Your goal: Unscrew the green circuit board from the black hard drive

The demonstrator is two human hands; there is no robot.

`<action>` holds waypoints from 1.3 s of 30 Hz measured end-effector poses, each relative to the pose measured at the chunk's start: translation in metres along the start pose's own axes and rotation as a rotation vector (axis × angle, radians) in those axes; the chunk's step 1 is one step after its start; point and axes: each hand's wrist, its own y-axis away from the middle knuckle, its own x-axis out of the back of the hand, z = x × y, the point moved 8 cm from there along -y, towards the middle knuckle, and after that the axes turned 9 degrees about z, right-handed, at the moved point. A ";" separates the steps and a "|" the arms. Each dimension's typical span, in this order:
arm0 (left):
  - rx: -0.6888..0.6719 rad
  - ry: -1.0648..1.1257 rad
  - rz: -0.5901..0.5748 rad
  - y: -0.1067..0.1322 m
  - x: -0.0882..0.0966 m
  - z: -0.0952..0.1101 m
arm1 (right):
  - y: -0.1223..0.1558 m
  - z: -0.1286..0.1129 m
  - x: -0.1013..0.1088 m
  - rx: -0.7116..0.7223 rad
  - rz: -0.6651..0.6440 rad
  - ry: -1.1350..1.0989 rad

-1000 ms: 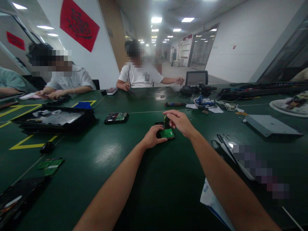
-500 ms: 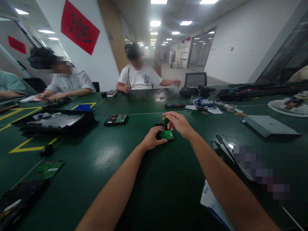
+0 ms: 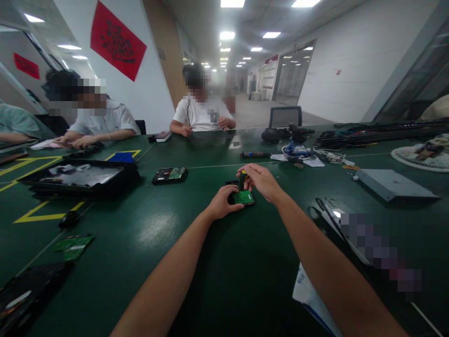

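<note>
A hard drive (image 3: 244, 197) lies on the green table with its green circuit board facing up. My left hand (image 3: 224, 201) grips its left side, the thumb along the near edge and the fingers over the far side. In my right hand (image 3: 258, 179) is a screwdriver (image 3: 242, 179) with a dark and yellow handle, held upright over the board's far left part. The fingers are closed round the handle; the tip is hidden from me. A second hard drive (image 3: 170, 175) lies farther left, apart from both hands.
A black tray (image 3: 80, 175) stands at the left, with a loose green circuit board (image 3: 74, 246) nearer me. A grey metal box (image 3: 394, 184) is at the right. Behind the drive lies a dark rod-shaped tool (image 3: 256, 154). Across the table sits a co-worker (image 3: 199, 112); another person (image 3: 101, 119) sits at left.
The co-worker opposite has drawn an outstretched hand back toward the chest. My hands, the hard drive and the screwdriver stay in nearly the same place.
</note>
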 end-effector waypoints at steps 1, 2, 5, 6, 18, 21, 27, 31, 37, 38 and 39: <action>0.001 0.000 -0.001 0.000 0.000 0.000 | 0.000 0.000 0.000 -0.002 -0.002 -0.003; 0.003 0.001 -0.004 0.000 0.000 0.000 | 0.000 0.000 0.001 0.006 0.001 0.008; 0.014 0.003 -0.011 0.000 0.000 -0.001 | -0.001 -0.003 0.006 0.061 0.035 0.086; 0.018 0.003 -0.011 0.000 0.000 -0.002 | -0.002 -0.003 0.008 0.069 0.052 0.104; 0.000 0.007 -0.008 0.000 -0.001 0.000 | 0.000 0.000 0.000 -0.001 0.019 -0.008; 0.000 0.008 -0.001 0.000 0.000 0.000 | 0.000 -0.001 0.001 0.006 0.023 -0.003; 0.015 0.006 -0.011 0.000 0.000 0.000 | -0.002 0.000 0.011 0.057 0.096 0.093; 0.013 0.001 -0.007 0.000 0.000 0.001 | -0.002 0.001 0.007 0.043 0.074 0.055; 0.001 0.002 0.002 0.000 0.000 0.000 | -0.001 0.001 0.000 0.009 0.018 -0.015; -0.003 0.005 0.005 0.000 0.000 -0.001 | -0.001 0.001 0.000 0.007 0.018 -0.012; -0.005 0.007 0.007 0.000 0.000 -0.001 | -0.001 0.000 0.001 0.015 0.018 0.002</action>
